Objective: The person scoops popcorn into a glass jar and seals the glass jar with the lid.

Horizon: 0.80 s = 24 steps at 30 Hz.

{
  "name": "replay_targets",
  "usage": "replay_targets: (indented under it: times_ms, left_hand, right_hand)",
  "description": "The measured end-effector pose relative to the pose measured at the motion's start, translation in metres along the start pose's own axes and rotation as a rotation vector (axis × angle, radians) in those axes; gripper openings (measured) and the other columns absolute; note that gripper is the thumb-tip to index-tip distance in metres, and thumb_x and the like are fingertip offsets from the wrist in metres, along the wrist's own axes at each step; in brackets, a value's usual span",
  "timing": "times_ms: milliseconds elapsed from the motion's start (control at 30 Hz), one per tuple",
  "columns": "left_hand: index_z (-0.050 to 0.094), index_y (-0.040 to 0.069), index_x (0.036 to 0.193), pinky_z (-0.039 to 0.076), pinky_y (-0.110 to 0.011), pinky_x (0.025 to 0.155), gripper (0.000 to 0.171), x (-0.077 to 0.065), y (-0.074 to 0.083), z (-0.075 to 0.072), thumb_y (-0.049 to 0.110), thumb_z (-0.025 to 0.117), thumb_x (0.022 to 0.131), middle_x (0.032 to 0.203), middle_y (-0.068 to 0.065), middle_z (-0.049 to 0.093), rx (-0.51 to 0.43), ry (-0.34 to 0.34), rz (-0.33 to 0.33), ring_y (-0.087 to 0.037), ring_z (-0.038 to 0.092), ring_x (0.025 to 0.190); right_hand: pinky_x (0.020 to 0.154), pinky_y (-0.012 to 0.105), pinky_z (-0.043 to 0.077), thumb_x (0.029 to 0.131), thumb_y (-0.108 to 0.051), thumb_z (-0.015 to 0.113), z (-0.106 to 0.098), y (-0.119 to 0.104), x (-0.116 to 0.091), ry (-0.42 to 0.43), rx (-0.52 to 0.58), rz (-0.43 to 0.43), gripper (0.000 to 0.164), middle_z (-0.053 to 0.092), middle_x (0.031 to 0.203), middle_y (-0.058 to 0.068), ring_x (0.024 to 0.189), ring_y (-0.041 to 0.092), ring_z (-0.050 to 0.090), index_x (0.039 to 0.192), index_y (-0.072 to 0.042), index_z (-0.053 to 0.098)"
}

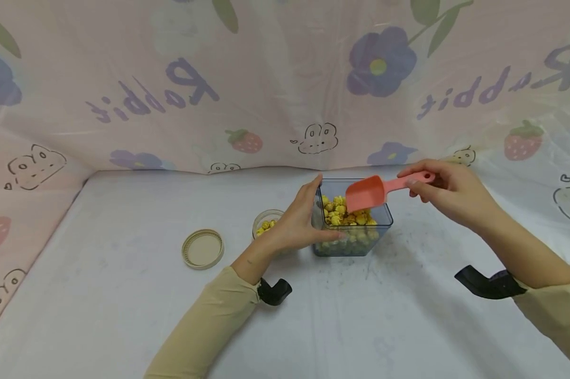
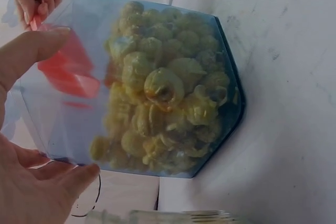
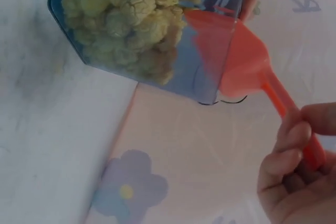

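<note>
A clear bluish plastic container stands on the white surface, partly filled with yellow popcorn. My left hand grips its left side, thumb on the near wall and fingers toward the far side. Above the popcorn, a coral-pink scoop dips past the container's rim at a tilt. My right hand pinches the scoop's handle between thumb and fingers, to the right of the container. Through the clear wall in the left wrist view, the scoop's blade shows near the popcorn; whether it carries any is hidden.
Just left of the container, a round clear jar with some popcorn inside is partly covered by my left hand. A round gold-rimmed lid lies farther left. Behind rises a printed pink curtain, close to the container's far side.
</note>
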<state>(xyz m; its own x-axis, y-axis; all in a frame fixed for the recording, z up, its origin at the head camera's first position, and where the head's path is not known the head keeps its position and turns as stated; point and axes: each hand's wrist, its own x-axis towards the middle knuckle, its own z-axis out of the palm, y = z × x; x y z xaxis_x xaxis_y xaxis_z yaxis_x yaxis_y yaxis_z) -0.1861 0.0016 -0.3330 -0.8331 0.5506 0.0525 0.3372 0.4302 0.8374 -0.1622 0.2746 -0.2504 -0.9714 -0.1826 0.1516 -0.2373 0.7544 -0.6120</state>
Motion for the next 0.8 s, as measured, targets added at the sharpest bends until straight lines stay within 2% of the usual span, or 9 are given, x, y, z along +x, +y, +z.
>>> replay_targets:
  times_ms: [133, 267, 400, 633, 800]
  left_hand:
    - [-0.001, 0.016, 0.155, 0.041, -0.042, 0.108, 0.113, -0.001, -0.001, 0.000, 0.028, 0.081, 0.077, 0.158, -0.011, 0.012, -0.026, -0.005, 0.000, -0.029, 0.041, 0.134]
    - [0.000, 0.019, 0.155, 0.041, -0.042, 0.108, 0.112, -0.001, -0.002, 0.000, 0.028, 0.081, 0.077, 0.158, -0.010, 0.012, -0.052, -0.013, -0.001, -0.028, 0.040, 0.134]
    - [0.000, 0.019, 0.155, 0.039, -0.038, 0.110, 0.112, 0.000, -0.001, -0.001, 0.026, 0.081, 0.077, 0.158, -0.009, 0.012, -0.074, -0.019, 0.007, -0.027, 0.037, 0.137]
    - [0.001, 0.017, 0.154, 0.037, -0.038, 0.111, 0.112, 0.000, -0.001, -0.001, 0.024, 0.082, 0.077, 0.157, -0.011, 0.012, -0.077, -0.015, 0.027, -0.027, 0.035, 0.139]
    - [0.001, 0.019, 0.154, 0.039, -0.040, 0.110, 0.113, -0.001, -0.002, 0.000, 0.026, 0.082, 0.076, 0.157, -0.009, 0.012, -0.077, -0.015, 0.010, -0.030, 0.038, 0.137]
  right_hand:
    - [0.046, 0.025, 0.032, 0.093, -0.015, 0.058, 0.002, -0.008, 0.003, 0.018, -0.097, -0.063, 0.019, 0.056, 0.070, -0.004, 0.057, 0.012, 0.044, 0.107, -0.006, 0.067]
    - [0.044, 0.025, 0.030, 0.092, -0.014, 0.056, 0.007, -0.018, 0.005, 0.036, -0.192, -0.108, 0.018, 0.051, 0.064, 0.001, 0.051, 0.011, 0.039, 0.102, -0.005, 0.068]
    - [0.044, 0.025, 0.031, 0.093, -0.015, 0.055, 0.008, -0.025, 0.006, 0.034, -0.259, -0.118, 0.019, 0.050, 0.062, 0.002, 0.051, 0.012, 0.039, 0.101, -0.004, 0.067]
    - [0.044, 0.025, 0.030, 0.093, -0.014, 0.055, 0.006, -0.029, 0.005, 0.006, -0.272, -0.121, 0.017, 0.050, 0.062, 0.001, 0.050, 0.011, 0.039, 0.101, -0.004, 0.067]
    - [0.046, 0.024, 0.030, 0.093, -0.012, 0.055, 0.009, -0.033, 0.003, -0.020, -0.276, -0.119, 0.017, 0.048, 0.062, 0.000, 0.052, 0.011, 0.038, 0.100, -0.003, 0.067]
